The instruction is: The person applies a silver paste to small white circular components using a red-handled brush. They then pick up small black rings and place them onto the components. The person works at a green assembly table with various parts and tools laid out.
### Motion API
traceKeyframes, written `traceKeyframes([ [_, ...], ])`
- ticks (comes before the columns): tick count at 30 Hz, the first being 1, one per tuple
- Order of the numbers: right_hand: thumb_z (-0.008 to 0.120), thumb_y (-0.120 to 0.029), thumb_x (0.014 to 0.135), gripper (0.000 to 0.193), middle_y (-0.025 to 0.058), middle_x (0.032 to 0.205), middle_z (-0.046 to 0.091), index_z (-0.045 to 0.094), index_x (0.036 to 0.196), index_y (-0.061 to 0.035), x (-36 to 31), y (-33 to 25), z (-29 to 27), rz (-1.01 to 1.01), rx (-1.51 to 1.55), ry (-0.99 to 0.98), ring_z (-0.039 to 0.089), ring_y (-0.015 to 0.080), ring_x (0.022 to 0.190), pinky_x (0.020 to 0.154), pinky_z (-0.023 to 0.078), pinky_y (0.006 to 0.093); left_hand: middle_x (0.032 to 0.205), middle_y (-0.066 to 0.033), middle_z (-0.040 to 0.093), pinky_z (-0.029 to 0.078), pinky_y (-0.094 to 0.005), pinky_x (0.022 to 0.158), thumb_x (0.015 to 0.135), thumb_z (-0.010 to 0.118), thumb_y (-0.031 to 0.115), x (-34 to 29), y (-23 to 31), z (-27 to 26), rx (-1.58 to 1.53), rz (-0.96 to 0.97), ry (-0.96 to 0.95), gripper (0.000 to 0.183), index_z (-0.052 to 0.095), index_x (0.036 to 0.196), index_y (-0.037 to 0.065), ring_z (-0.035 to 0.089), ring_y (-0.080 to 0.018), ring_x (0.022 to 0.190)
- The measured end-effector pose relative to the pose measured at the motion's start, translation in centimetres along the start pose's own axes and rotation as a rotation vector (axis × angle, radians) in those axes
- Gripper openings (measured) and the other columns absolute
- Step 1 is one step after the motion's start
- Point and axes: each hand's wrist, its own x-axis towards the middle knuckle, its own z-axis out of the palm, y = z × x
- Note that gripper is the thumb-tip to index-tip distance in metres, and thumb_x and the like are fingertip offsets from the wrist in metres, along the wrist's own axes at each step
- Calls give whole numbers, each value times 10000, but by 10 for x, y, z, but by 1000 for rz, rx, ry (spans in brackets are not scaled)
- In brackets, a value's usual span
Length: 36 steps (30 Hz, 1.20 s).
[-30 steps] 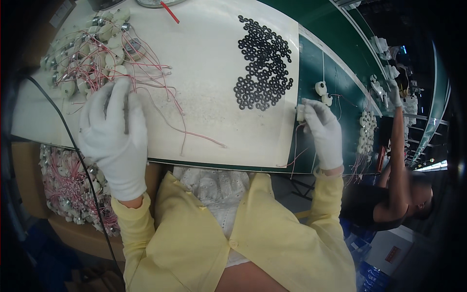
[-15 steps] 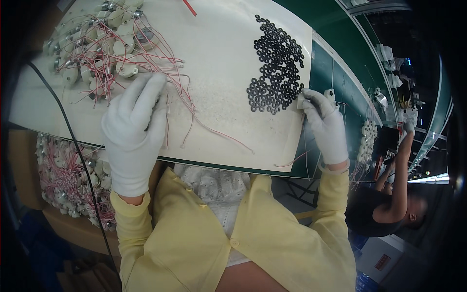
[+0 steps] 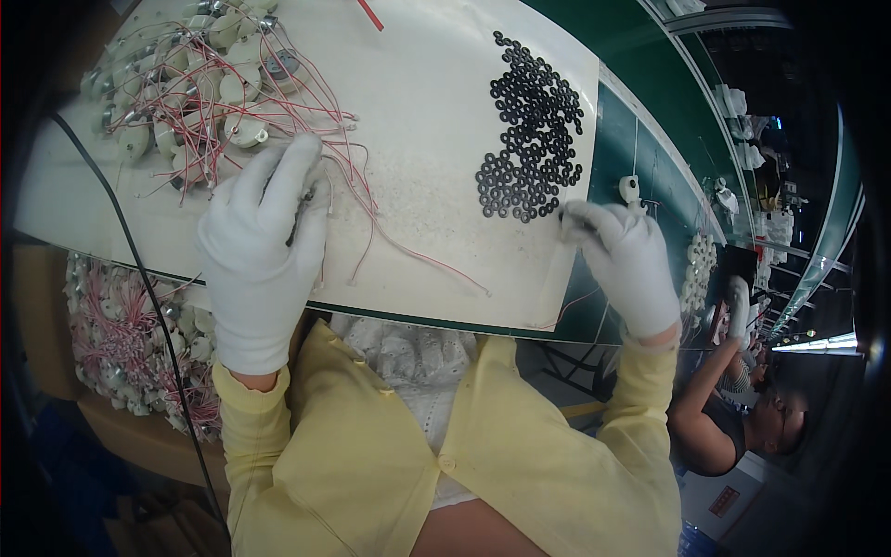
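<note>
My left hand [image 3: 260,255], in a white glove, is bent over the table beside a heap of white round parts with red and white wires [image 3: 232,88]. Its fingers and thumb are curled in, and a wire trails out from beneath it; whatever lies inside the grip is hidden. Black rings [image 3: 529,139] are spread flat at the right of the white sheet. Just below them, my right hand [image 3: 626,260], also gloved, has its fingertips pinched together. A dark speck shows at those tips, too blurred to name. Loose wires [image 3: 418,255] lie between my hands.
A box [image 3: 139,334] full of similar wired parts stands below the table's left edge. A black cable [image 3: 139,251] hangs across it. On the green surface to the right are a white part [image 3: 629,190] and a cluster of white parts [image 3: 699,274]. A co-worker [image 3: 724,418] sits beyond.
My right hand has drawn back from the edge of the black rings toward me, fingertips still pinched. My left hand has hardly moved. The co-worker has shifted, arm lowered.
</note>
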Motion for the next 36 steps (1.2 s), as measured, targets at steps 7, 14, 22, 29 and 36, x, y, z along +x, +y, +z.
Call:
traceKeyframes([
  [7, 737, -123, 812, 248, 13, 812, 692, 674, 1052, -124, -19, -22, -10, -54, -81, -43, 641, 247, 680, 598, 437, 395, 1113, -106, 694, 522, -418, 763, 797, 746, 82, -5, -1, 3, 53, 23, 32, 468, 672, 1258, 123, 633, -328, 874],
  [14, 643, -173, 951, 148, 48, 814, 688, 676, 1078, -105, -22, -26, -2, 116, 11, -43, 650, 264, 701, 660, 482, 392, 1117, -111, 695, 523, -418, 769, 801, 749, 73, -2, -1, 4, 64, 55, 44, 465, 673, 1257, 118, 640, -328, 882],
  [22, 590, -84, 963, 178, 132, 886, 732, 690, 1106, -47, -70, -6, 53, 528, 114, 335, 707, 310, 789, 697, 542, 403, 1103, -110, 698, 520, -423, 772, 810, 740, 60, -3, 0, 6, 58, 50, 56, 454, 672, 1256, 111, 636, -329, 874],
  [29, 707, -84, 875, 329, 90, 809, 646, 675, 1203, -79, -69, -21, 33, 517, 35, 487, 620, 291, 687, 641, 477, 421, 1013, -67, 715, 517, -413, 811, 796, 776, 100, -1, 4, 1, 123, 61, 73, 404, 701, 1192, 126, 640, -310, 940],
  [36, 781, -145, 816, 323, 47, 819, 648, 691, 1125, -163, -60, -6, 47, 546, -129, 388, 617, 261, 741, 646, 459, 405, 927, -7, 704, 497, -435, 902, 777, 809, 151, -7, 9, -2, 188, 92, 134, 382, 724, 1150, 155, 641, -334, 1047],
])
